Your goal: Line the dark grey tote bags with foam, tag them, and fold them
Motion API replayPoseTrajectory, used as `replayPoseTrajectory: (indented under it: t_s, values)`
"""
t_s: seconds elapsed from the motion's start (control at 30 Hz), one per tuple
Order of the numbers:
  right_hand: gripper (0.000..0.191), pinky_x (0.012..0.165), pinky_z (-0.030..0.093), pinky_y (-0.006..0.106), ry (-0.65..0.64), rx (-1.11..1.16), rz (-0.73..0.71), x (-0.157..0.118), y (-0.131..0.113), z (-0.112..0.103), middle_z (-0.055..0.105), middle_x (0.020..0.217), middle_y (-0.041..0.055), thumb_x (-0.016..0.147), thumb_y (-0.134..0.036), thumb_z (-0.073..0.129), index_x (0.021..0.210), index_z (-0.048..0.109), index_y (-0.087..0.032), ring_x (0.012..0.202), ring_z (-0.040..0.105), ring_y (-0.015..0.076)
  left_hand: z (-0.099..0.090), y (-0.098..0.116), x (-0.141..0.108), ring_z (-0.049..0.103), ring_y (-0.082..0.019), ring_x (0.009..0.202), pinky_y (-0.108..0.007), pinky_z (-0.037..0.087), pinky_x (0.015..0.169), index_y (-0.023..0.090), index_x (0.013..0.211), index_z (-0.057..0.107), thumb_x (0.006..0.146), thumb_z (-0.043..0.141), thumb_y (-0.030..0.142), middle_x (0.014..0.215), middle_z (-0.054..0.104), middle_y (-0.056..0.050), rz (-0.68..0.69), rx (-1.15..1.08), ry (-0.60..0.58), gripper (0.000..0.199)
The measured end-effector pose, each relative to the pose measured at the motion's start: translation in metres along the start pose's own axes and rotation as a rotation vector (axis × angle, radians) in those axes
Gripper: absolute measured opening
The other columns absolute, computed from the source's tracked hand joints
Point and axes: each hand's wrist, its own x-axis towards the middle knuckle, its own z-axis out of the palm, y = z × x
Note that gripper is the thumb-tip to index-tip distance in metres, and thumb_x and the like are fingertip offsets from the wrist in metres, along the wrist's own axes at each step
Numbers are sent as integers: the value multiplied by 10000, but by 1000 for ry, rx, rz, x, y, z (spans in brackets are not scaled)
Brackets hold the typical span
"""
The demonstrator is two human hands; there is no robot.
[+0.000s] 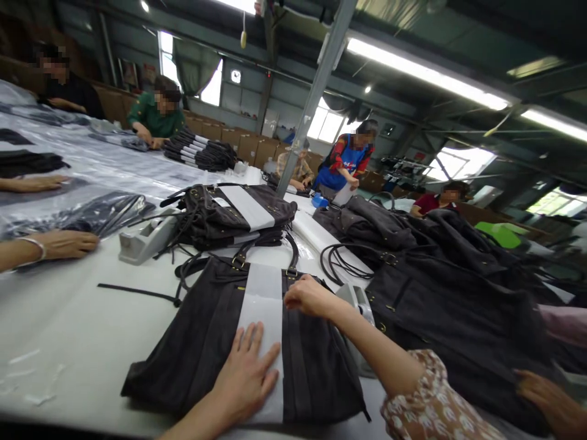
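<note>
A black handbag [197, 336] lies flat on the table in front of me, its handles pointing away. A white paper strip [263, 305] runs lengthwise over its middle. My left hand [245, 376] rests on the strip with its fingers spread. Over the strip's right edge, near the base of a handle [292, 260], my right hand [309, 297] is closed with the fingers curled in. Whatever those fingers hold, if anything, is hidden. Partly behind my right forearm stands a grey tape dispenser [360, 302].
Stacked black bags with a white strip [250, 208] lie beyond, beside another tape dispenser [147, 235]. A pile of black bags [449, 293] fills the right, where another person's hand [541, 391] reaches in. A co-worker's hand [64, 244] touches plastic-wrapped goods [114, 211] at left. A post [314, 91] rises behind.
</note>
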Motion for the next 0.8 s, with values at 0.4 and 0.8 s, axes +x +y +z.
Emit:
replayPoseTrajectory:
  t_s: [0.4, 0.8]
  values:
    - [337, 860, 509, 409, -22, -16, 177, 84, 1, 30, 567, 1195, 79, 904, -356, 556, 1183, 546, -168, 1010, 587, 199, -2, -4, 3, 100, -394, 1409, -630, 144, 1109, 396, 1423, 325, 911, 429, 497, 1558, 133, -120, -1, -104, -22, 532]
    - [308, 841, 492, 354, 219, 77, 386, 79, -8, 22, 644, 1055, 87, 933, -398, 474, 1096, 600, -170, 961, 611, 194, 21, -15, 20, 185, -423, 1380, -704, 230, 1061, 433, 1410, 337, 865, 470, 556, 1531, 190, -85, 32, -113, -114, 574]
